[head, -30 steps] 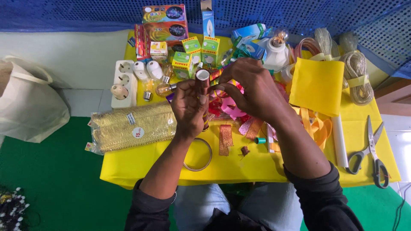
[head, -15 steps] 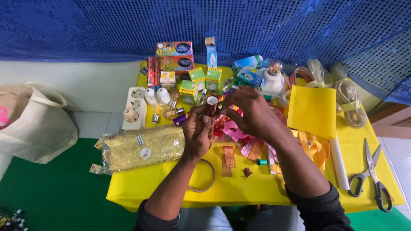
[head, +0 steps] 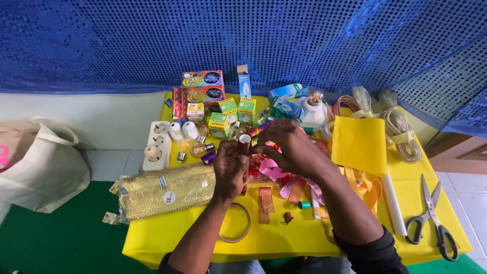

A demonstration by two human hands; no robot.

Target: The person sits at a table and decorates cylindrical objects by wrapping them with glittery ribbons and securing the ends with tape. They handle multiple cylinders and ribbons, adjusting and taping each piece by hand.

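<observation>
My left hand (head: 231,170) grips a small roll of ribbon or tape (head: 245,139), its white core end showing above my fingers. My right hand (head: 285,148) pinches at the top of that same roll from the right side. Both hands hover over a heap of pink, red and gold ribbons (head: 276,175) in the middle of the yellow table (head: 167,236). A clear tape ring (head: 237,229) lies flat just below my left wrist. What my right fingertips hold exactly is hidden.
A gold glitter roll in plastic (head: 165,192) lies left. Scissors (head: 431,218) rest at the right edge. Yellow paper (head: 360,144), coiled cord (head: 401,134), light bulbs (head: 195,144), a white power strip (head: 156,144) and small boxes (head: 203,94) crowd the back. A white bag (head: 43,167) sits on the floor.
The view has tilted up, showing more blue backdrop. Both hands lifted slightly toward the table's back, staying together on the small roll.
</observation>
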